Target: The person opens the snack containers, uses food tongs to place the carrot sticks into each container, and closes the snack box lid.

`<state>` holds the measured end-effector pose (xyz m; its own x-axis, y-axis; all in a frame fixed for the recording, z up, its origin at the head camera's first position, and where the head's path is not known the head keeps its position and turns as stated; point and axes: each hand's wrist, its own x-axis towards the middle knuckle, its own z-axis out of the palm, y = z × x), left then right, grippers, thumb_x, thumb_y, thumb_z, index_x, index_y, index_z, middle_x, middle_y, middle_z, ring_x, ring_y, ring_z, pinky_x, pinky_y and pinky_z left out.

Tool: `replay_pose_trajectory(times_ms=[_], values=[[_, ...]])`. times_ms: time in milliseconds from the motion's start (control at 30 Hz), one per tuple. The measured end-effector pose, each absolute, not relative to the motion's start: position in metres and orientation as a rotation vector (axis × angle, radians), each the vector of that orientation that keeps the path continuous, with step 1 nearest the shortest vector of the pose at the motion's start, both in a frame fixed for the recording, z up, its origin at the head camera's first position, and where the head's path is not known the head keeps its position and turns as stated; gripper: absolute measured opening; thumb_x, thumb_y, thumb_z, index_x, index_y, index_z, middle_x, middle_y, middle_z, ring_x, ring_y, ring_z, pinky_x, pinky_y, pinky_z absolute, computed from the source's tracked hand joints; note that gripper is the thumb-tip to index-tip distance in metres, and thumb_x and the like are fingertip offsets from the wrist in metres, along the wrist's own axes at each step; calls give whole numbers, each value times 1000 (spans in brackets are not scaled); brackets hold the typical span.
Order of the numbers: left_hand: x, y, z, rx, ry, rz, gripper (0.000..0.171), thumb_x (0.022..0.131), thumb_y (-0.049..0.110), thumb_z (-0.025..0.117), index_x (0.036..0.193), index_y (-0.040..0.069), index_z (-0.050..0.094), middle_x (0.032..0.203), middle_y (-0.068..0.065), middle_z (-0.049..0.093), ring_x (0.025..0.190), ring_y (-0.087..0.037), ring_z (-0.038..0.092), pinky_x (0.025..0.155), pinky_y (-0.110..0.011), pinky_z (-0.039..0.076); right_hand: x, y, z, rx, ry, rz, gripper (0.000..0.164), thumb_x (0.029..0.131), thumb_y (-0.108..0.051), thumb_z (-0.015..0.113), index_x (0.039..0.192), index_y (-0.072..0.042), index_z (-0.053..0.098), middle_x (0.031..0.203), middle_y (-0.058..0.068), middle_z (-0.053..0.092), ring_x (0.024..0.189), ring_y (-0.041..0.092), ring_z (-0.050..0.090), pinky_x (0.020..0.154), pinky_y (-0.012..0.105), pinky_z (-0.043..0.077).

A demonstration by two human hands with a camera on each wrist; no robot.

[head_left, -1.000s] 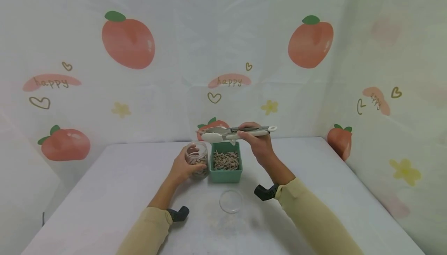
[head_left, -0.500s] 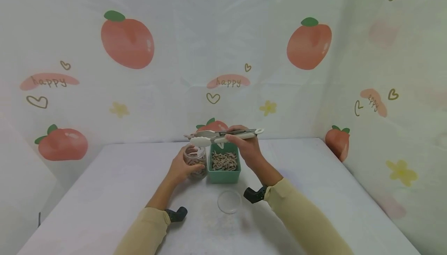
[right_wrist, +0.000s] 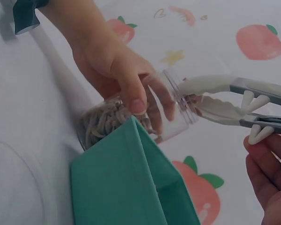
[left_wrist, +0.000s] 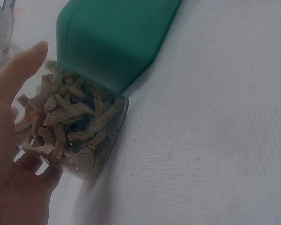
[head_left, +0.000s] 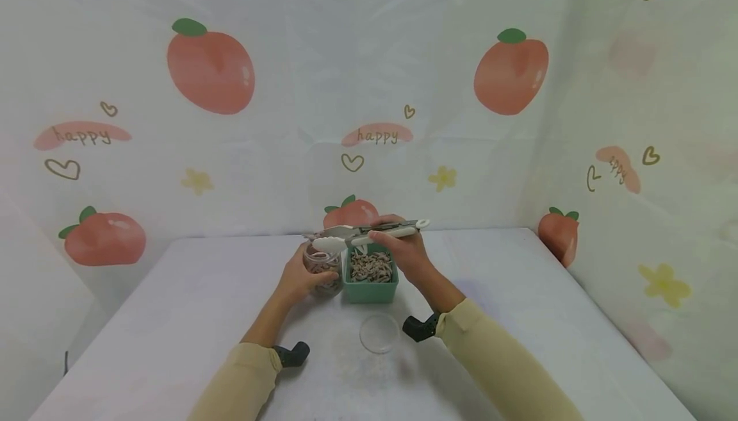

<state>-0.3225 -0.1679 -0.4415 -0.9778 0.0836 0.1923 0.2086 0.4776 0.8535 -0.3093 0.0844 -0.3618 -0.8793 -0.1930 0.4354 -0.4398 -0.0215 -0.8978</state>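
My left hand (head_left: 296,280) grips a clear jar (head_left: 328,289) round its side, thumb toward the front. In the left wrist view, brown dried root-like pieces (left_wrist: 75,115) fill its lower part. My right hand (head_left: 409,254) holds white-and-grey kitchen tongs (head_left: 331,244), level above the table. Their scalloped tips (right_wrist: 215,110) are at the jar's mouth in the right wrist view, with some brown pieces (right_wrist: 193,99) between them. Touching or very close to the jar's right side stands a green bin (head_left: 371,293), holding many similar pieces (head_left: 369,268).
A clear round lid (head_left: 379,334) lies on the white-covered table (head_left: 202,318) in front of the bin. Behind the table hangs a white backdrop (head_left: 277,171) printed with fruit and hearts. Black wrist devices (head_left: 294,354) sit on both forearms.
My right hand has carried the tongs leftward and then down, from above the bin to the jar's mouth. My left hand keeps holding the jar in place.
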Motion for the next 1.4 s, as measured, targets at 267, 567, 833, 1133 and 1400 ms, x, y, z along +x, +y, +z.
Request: replay_pose_trajectory(times_ms=[267, 567, 833, 1133, 1400], values=[[-320, -166, -439, -262, -2591, -1532, 94, 74, 32, 86, 148, 9, 31, 132, -16, 51, 122, -32, 48, 101, -52, 39, -307, 88, -359, 745, -2019, 2062, 32, 90, -5, 69, 117, 10, 60, 118, 26, 59, 97, 18, 63, 83, 31, 50], [-321, -168, -441, -297, -2556, -1543, 92, 74, 23, 86, 148, 12, 32, 135, -14, 51, 123, -33, 47, 101, -52, 38, -306, 99, -357, 682, -2040, 2046, 31, 90, -9, 69, 116, 7, 61, 118, 23, 59, 102, 24, 60, 87, 34, 48], [-322, -172, -442, -362, -2511, -1578, 89, 73, 25, 87, 145, 12, 36, 136, -8, 54, 128, -29, 45, 105, -49, 35, -309, 115, -356, 593, -2052, 2036, 34, 87, -13, 72, 116, 3, 63, 122, 17, 58, 106, 25, 59, 95, 42, 44], [-323, -172, -445, -371, -2508, -1562, 88, 72, 26, 88, 144, 12, 38, 135, -8, 55, 129, -29, 45, 106, -50, 34, -309, 138, -360, 559, -2101, 2002, 39, 87, -15, 72, 121, 0, 60, 125, 17, 58, 108, 26, 59, 95, 42, 43], [-325, -169, -447, -396, -2482, -1577, 89, 71, 24, 88, 144, 10, 38, 134, -8, 55, 127, -29, 46, 105, -49, 34, -311, 155, -367, 571, -2176, 1920, 37, 86, -11, 72, 119, 0, 60, 114, 21, 62, 101, 24, 60, 88, 36, 48]])
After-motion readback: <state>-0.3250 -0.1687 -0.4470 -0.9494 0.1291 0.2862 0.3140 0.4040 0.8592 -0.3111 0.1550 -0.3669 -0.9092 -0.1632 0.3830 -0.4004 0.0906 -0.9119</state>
